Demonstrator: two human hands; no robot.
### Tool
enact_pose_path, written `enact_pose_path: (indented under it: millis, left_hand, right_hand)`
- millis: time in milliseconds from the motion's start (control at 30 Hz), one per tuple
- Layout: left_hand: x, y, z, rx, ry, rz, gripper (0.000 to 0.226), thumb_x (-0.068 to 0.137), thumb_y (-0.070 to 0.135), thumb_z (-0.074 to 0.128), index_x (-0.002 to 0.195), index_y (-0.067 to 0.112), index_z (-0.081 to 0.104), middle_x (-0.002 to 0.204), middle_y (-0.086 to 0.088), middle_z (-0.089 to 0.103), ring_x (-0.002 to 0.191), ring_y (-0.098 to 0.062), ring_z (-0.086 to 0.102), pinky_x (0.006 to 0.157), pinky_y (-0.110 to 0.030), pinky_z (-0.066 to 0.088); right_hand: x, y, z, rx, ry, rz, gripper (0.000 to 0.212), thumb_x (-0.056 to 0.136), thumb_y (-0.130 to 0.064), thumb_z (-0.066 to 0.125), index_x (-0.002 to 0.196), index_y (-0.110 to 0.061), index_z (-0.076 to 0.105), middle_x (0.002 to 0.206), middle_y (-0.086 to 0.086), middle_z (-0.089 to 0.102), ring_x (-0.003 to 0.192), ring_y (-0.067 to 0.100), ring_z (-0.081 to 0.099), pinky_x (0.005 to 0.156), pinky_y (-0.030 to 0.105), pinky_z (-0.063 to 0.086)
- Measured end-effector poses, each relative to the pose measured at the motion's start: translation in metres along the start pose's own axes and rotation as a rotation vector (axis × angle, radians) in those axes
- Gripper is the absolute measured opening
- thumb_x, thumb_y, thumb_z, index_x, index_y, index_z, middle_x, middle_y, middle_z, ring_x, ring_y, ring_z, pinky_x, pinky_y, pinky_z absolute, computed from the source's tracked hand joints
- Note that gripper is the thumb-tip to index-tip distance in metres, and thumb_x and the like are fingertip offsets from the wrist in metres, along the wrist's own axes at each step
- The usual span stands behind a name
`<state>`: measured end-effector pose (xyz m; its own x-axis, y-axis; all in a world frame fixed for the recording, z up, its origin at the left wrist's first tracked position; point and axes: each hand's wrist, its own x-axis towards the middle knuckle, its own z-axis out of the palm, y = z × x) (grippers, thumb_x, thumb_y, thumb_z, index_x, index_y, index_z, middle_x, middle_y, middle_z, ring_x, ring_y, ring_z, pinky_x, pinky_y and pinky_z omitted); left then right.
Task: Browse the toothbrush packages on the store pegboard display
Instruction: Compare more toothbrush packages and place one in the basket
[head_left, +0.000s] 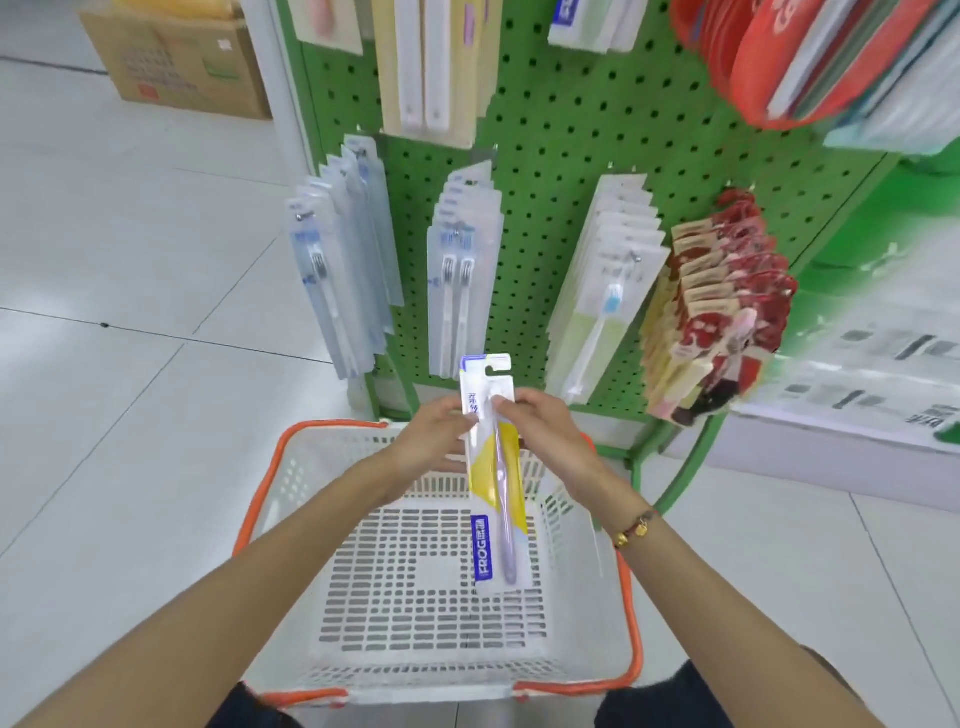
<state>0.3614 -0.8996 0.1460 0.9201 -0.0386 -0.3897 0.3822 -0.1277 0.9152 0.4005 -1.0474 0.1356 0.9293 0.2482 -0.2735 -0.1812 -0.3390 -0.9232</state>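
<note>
A yellow and white toothbrush package (497, 488) with a pale purple brush and a blue "FROG" label hangs upright over the basket. My left hand (434, 441) grips its upper left edge. My right hand (545, 434) pinches its upper right side, thumb on the front. Behind stands the green pegboard (561, 135). On its hooks hang a clear blue row of packages (337, 270), a grey twin-brush row (460, 270), a white and pale green row (602, 291) and a red and cream row (711, 312).
A white plastic shopping basket (582, 613) with an orange rim sits below my arms, nothing in it. More packages hang higher on the board (431, 62). A cardboard box (176, 57) stands on the tiled floor at the far left. A white shelf (857, 395) runs at the right.
</note>
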Motion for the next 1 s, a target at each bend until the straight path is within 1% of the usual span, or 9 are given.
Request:
enact_pose_path:
  millis: [67, 200, 333, 433, 533, 633, 700, 867, 1000]
  left_hand:
    - [0.002, -0.013, -0.003, 0.047, -0.029, 0.001, 0.021, 0.101, 0.017, 0.045, 0.116, 0.021, 0.059, 0.107, -0.002, 0.069, 0.09, -0.015, 0.066, 0.082, -0.03, 0.053]
    - [0.007, -0.029, -0.007, 0.079, -0.038, 0.002, 0.027, 0.102, 0.018, 0.043, 0.125, 0.022, 0.055, 0.113, -0.003, 0.069, 0.092, -0.016, 0.068, 0.074, -0.026, 0.057]
    - [0.007, -0.036, -0.003, 0.024, 0.003, -0.004, 0.027, 0.101, 0.017, 0.044, 0.127, 0.017, 0.054, 0.1, 0.004, 0.067, 0.079, -0.009, 0.065, 0.063, -0.02, 0.056]
    - [0.005, -0.041, 0.0, -0.019, 0.019, -0.011, 0.028, 0.102, 0.017, 0.044, 0.129, 0.016, 0.053, 0.106, 0.0, 0.067, 0.083, -0.013, 0.066, 0.063, -0.022, 0.056]
    - [0.002, -0.038, -0.006, -0.083, 0.051, -0.025, 0.029, 0.102, 0.017, 0.044, 0.13, 0.016, 0.052, 0.123, -0.007, 0.064, 0.103, -0.024, 0.064, 0.076, -0.03, 0.057]
    - [-0.005, -0.026, -0.014, -0.182, 0.054, 0.023, 0.028, 0.102, 0.015, 0.043, 0.128, 0.014, 0.053, 0.122, -0.007, 0.066, 0.1, -0.023, 0.066, 0.079, -0.032, 0.057]
    - [-0.011, -0.02, -0.018, -0.237, 0.045, 0.05, 0.028, 0.102, 0.014, 0.044, 0.128, 0.013, 0.053, 0.12, -0.007, 0.067, 0.1, -0.022, 0.067, 0.079, -0.033, 0.057]
    - [-0.022, -0.025, -0.015, -0.274, 0.106, 0.119, 0.025, 0.102, 0.011, 0.042, 0.124, 0.011, 0.053, 0.114, -0.006, 0.068, 0.099, -0.021, 0.068, 0.077, -0.032, 0.058]
    - [-0.023, -0.023, -0.013, -0.354, 0.261, 0.21, 0.017, 0.101, 0.009, 0.04, 0.111, 0.014, 0.054, 0.097, -0.002, 0.069, 0.083, -0.016, 0.067, 0.069, -0.027, 0.057]
  right_hand:
    - [0.004, 0.012, 0.005, -0.039, -0.033, -0.001, 0.025, 0.096, -0.036, 0.058, 0.104, -0.014, 0.065, 0.1, 0.003, 0.071, 0.095, 0.022, 0.067, 0.089, 0.038, 0.052]
    - [0.009, 0.028, 0.012, -0.027, -0.076, -0.006, 0.023, 0.097, -0.036, 0.056, 0.103, -0.015, 0.063, 0.096, 0.005, 0.068, 0.086, 0.017, 0.064, 0.087, 0.033, 0.051]
    - [0.009, 0.036, 0.021, -0.03, -0.054, -0.009, 0.028, 0.097, -0.04, 0.055, 0.111, -0.017, 0.061, 0.11, 0.009, 0.068, 0.1, 0.023, 0.065, 0.098, 0.044, 0.05]
    - [0.005, 0.04, 0.022, -0.032, -0.066, -0.031, 0.028, 0.094, -0.04, 0.06, 0.113, -0.02, 0.06, 0.112, 0.005, 0.069, 0.105, 0.021, 0.065, 0.099, 0.046, 0.049]
    - [0.001, 0.037, 0.016, -0.112, -0.177, -0.073, 0.037, 0.089, -0.035, 0.068, 0.122, -0.022, 0.056, 0.116, 0.0, 0.066, 0.107, 0.015, 0.063, 0.091, 0.035, 0.052]
    - [-0.008, 0.03, 0.009, -0.216, -0.349, -0.112, 0.029, 0.092, -0.026, 0.066, 0.12, -0.022, 0.058, 0.11, -0.006, 0.066, 0.093, 0.006, 0.061, 0.071, 0.013, 0.048]
    - [-0.015, 0.023, 0.005, -0.248, -0.42, -0.097, 0.022, 0.096, -0.029, 0.06, 0.116, -0.024, 0.06, 0.095, -0.009, 0.065, 0.082, 0.005, 0.058, 0.067, 0.014, 0.045]
    - [-0.02, 0.007, -0.011, -0.272, -0.633, 0.016, 0.023, 0.101, -0.029, 0.049, 0.123, -0.027, 0.056, 0.116, -0.001, 0.068, 0.098, 0.012, 0.064, 0.09, 0.03, 0.051]
    - [-0.02, 0.0, -0.025, -0.233, -0.8, 0.1, 0.035, 0.103, -0.02, 0.045, 0.138, -0.019, 0.048, 0.135, 0.004, 0.06, 0.126, 0.025, 0.055, 0.108, 0.044, 0.042]
